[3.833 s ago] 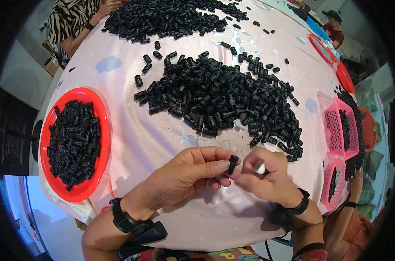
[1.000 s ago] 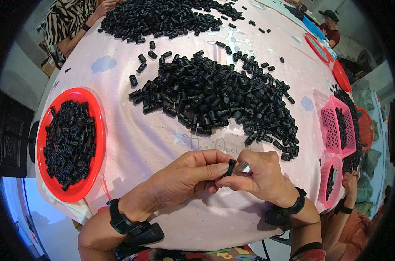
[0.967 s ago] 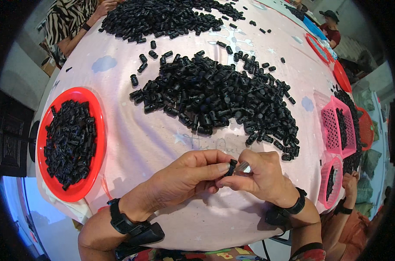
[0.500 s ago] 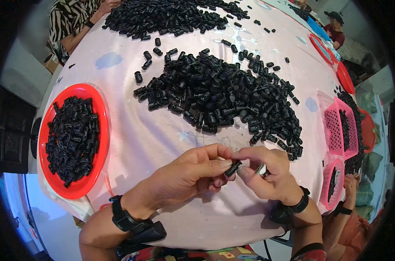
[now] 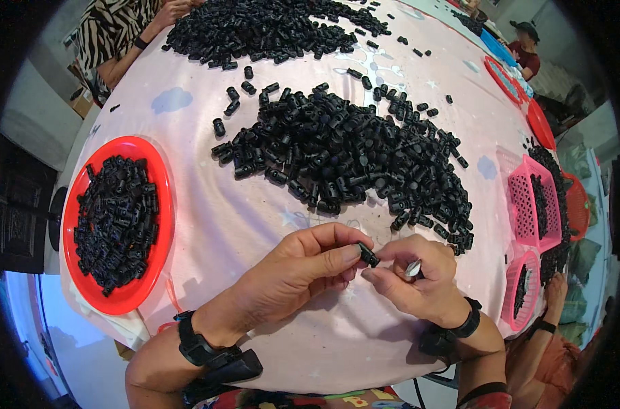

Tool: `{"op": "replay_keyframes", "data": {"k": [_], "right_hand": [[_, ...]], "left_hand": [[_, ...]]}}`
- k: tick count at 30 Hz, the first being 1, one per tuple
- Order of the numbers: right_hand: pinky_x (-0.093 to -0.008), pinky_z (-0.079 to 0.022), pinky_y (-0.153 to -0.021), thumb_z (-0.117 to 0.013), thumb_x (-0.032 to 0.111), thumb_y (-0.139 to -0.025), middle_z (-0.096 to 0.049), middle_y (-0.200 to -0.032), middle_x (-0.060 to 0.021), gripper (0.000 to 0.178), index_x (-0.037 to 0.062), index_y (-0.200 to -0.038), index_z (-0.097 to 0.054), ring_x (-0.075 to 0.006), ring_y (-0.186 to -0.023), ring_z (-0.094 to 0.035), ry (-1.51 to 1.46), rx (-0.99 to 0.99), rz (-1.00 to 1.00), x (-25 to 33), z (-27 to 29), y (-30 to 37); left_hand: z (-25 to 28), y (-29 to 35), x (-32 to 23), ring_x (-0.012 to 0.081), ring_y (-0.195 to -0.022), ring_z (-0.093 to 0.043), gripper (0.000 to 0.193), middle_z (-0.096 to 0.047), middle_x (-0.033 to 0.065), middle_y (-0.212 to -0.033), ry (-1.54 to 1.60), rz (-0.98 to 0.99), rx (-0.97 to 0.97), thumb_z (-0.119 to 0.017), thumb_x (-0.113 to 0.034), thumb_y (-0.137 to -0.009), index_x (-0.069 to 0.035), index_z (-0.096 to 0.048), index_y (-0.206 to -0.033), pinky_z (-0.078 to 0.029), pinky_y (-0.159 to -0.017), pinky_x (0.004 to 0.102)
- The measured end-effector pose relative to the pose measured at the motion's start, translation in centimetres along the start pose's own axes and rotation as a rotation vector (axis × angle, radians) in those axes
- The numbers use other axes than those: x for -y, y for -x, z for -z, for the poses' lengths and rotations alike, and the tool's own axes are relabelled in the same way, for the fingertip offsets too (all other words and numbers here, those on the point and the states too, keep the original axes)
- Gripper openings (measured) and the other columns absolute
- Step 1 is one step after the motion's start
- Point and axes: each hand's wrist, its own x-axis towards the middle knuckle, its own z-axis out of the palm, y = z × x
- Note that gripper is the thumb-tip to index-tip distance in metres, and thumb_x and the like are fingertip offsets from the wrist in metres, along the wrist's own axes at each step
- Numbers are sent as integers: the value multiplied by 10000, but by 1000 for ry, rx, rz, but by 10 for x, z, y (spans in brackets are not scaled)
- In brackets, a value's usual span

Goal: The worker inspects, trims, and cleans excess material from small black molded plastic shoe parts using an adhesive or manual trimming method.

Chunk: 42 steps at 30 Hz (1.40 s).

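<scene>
In my left hand (image 5: 283,276) a small black cord lock (image 5: 368,255) is pinched between thumb and index finger, tilted down toward the right. Close against its lower end are the thumb and index fingertips of my right hand (image 5: 426,290); whether they touch it I cannot tell. A small silvery tool (image 5: 413,268) with a shiny rounded end is tucked in the curled right fingers, most of it hidden. Just beyond both hands lies a large pile of similar black cord locks (image 5: 351,146).
A red tray (image 5: 165,225) heaped with black pieces sits at the left. Pink baskets (image 5: 518,198) holding black pieces stand at the right, near a co-worker's hand (image 5: 555,290). Another pile (image 5: 255,31) lies at the far side, beside a person in a striped top (image 5: 109,34).
The cord lock has been turned in my left fingertips and now points the other way, its lower end toward my right hand. The silvery tool has shifted slightly in my right hand.
</scene>
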Motion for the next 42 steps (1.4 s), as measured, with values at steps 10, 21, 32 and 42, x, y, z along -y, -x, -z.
{"op": "replay_keyframes", "data": {"k": [10,21,32,42], "right_hand": [[-212,-417,-431,-795,69,-704,-619,-644,-44,318,18,-978,-642,-92,-469,-552,-20,-56,64,3,-7,-2],[-267,-318,-374,-818,66,-654,-483,-502,-21,306,84,-908,-647,-149,-386,-457,217,-78,278,1,-4,-2],[-262,-439,-422,-839,223,-687,-602,-597,-60,311,74,-795,-588,-174,-487,-610,147,-49,74,4,-4,0],[-290,-469,-439,-824,335,-698,-610,-604,-100,408,38,-774,-555,-228,-520,-644,133,49,-39,-3,-3,1]], "left_hand": [[2,-3,3,54,-791,-572,271,-600,-18,-891,-84,0,68,-582,-196,-934,-32,-563,-1150,-479,-738,202],[-5,-1,0,79,-861,-622,299,-644,32,-997,-60,38,-14,-589,-139,-922,-17,-569,-1195,-506,-770,195],[-5,-1,2,111,-947,-626,336,-634,60,-1067,-30,46,-4,-566,-140,-934,-3,-541,-1239,-513,-858,220],[-6,-2,2,110,-977,-615,352,-627,69,-1088,4,53,14,-546,-129,-943,0,-518,-1269,-511,-884,228]]}}
